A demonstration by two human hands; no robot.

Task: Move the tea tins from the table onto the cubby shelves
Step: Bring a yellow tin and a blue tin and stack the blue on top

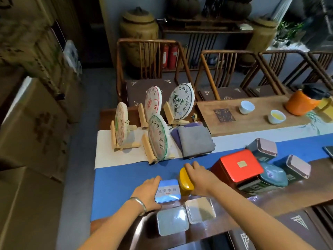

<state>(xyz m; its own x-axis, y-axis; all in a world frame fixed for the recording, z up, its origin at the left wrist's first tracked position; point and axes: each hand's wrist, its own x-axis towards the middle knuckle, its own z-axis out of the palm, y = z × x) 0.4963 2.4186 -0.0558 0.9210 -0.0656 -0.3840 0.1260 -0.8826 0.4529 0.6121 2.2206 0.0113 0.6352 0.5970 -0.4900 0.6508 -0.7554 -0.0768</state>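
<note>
Fingers of left hand grip the flat blue tin; right hand clasps the upright yellow tin.

Four tea cakes upright on wooden stands, grey cloths beside them, two cups, orange jar, chairs behind.

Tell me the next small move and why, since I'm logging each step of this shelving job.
Probably lift both tins straight up off the blue runner. The left hand already grips the light blue tin and the right hand is curled over the yellow tin, so both seem secured. Neither tin has left the table, and no cubby shelf shows in this view.
</note>
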